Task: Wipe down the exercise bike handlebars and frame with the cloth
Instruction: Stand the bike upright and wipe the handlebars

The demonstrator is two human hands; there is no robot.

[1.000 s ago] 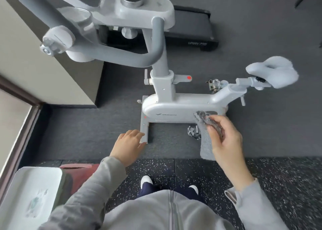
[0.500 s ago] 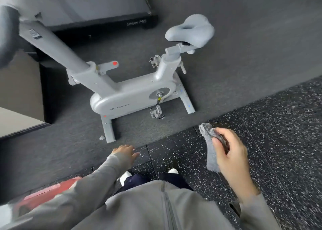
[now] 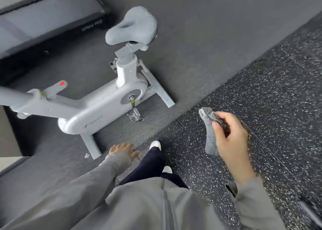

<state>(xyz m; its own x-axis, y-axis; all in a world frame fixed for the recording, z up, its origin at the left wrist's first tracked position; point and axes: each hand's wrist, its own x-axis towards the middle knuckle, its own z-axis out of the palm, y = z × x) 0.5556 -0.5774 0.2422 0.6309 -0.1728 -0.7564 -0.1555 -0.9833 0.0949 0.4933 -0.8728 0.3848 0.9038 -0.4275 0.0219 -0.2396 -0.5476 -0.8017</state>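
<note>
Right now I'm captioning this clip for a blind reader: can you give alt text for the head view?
A person's right hand grips a grey cloth in the air, clear of a white exercise bike standing on dark flooring. Their left hand hangs open near the bike's front foot, with a treadmill behind.

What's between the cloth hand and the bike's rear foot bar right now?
Only bare floor, in the head view: the right hand holds the cloth clear of the rear foot bar.
</note>
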